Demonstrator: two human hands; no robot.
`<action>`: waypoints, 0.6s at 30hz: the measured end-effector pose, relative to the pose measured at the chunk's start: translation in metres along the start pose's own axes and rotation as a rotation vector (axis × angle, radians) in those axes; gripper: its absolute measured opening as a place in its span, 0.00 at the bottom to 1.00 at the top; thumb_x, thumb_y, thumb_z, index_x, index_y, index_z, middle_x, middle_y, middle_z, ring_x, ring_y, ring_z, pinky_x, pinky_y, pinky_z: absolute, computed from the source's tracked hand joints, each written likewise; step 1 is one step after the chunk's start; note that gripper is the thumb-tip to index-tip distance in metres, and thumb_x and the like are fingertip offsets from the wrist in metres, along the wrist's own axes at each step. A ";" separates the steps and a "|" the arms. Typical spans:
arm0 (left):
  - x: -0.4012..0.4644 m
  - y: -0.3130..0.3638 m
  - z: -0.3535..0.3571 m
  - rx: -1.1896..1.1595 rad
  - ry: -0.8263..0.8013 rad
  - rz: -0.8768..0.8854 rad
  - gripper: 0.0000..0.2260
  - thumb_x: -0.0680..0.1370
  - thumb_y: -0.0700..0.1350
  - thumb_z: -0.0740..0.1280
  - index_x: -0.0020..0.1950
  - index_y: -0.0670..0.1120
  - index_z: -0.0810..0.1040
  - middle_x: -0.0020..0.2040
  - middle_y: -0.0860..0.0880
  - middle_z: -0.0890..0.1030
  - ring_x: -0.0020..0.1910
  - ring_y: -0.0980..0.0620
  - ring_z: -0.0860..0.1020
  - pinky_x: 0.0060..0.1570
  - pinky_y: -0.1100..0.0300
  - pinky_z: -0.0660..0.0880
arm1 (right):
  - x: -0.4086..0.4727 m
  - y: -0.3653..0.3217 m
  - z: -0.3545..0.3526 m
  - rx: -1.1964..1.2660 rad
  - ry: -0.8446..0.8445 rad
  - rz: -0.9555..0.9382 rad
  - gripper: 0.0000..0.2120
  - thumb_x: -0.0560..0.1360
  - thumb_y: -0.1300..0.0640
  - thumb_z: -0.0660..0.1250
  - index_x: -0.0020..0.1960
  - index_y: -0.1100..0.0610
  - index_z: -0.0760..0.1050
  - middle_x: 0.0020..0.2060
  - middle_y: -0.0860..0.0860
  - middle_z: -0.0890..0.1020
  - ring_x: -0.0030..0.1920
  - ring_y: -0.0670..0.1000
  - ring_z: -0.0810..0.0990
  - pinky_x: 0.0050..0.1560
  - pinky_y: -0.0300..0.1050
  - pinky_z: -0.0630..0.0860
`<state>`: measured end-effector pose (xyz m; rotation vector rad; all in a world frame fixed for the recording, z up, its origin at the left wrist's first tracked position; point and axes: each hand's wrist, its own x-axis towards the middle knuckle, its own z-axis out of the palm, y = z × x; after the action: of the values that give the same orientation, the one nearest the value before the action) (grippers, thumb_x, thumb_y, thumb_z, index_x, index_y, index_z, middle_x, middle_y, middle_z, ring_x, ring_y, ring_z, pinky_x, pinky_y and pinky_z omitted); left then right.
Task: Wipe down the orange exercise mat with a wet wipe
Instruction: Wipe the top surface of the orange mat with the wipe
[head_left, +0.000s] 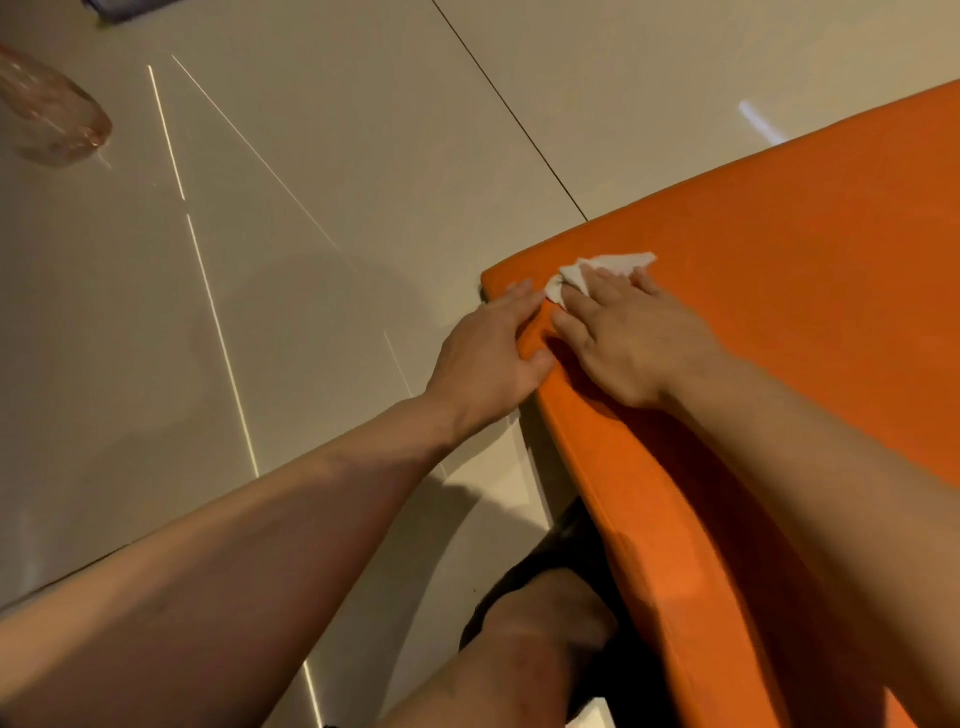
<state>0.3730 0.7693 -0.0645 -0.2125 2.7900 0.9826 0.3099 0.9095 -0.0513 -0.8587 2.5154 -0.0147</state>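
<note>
Left hand (488, 353) pinches the soft orange foam mat (779, 270) edge mid-frame; right hand (628, 338) presses the crumpled white wipe (602, 267) flat. Best sweep outward, firmly.

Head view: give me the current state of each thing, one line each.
Orange mat: lying on the tiled floor, its near edge lifted off the floor.
Wet wipe: crumpled, pressed flat on the mat near its corner.
Right hand: fingers straight, pressing the wipe down.
Left hand: grips the mat's edge by the corner, thumb on top.
Clear plastic packet: lying on the floor, far left, untouched.
</note>
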 end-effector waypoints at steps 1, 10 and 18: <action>0.002 0.001 -0.002 0.009 -0.024 0.006 0.27 0.78 0.46 0.66 0.76 0.47 0.64 0.77 0.48 0.62 0.75 0.51 0.60 0.73 0.53 0.59 | -0.013 0.004 0.003 -0.013 0.006 0.023 0.29 0.82 0.42 0.38 0.80 0.53 0.45 0.79 0.54 0.46 0.78 0.51 0.44 0.77 0.50 0.40; 0.024 0.014 -0.009 0.158 -0.202 0.010 0.34 0.75 0.46 0.68 0.78 0.49 0.58 0.79 0.52 0.54 0.77 0.53 0.53 0.73 0.52 0.57 | 0.062 0.025 -0.014 -0.011 -0.041 0.112 0.28 0.84 0.45 0.40 0.80 0.56 0.44 0.79 0.56 0.44 0.78 0.53 0.43 0.77 0.53 0.39; 0.049 0.028 -0.006 0.324 -0.326 0.081 0.33 0.77 0.46 0.66 0.79 0.50 0.55 0.79 0.51 0.53 0.78 0.51 0.52 0.75 0.52 0.52 | -0.016 0.047 0.003 0.063 -0.023 0.087 0.28 0.83 0.43 0.39 0.80 0.52 0.43 0.79 0.51 0.42 0.78 0.48 0.41 0.77 0.51 0.36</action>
<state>0.3195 0.7831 -0.0535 0.0979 2.6161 0.5101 0.2957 0.9566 -0.0544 -0.7198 2.5145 -0.0545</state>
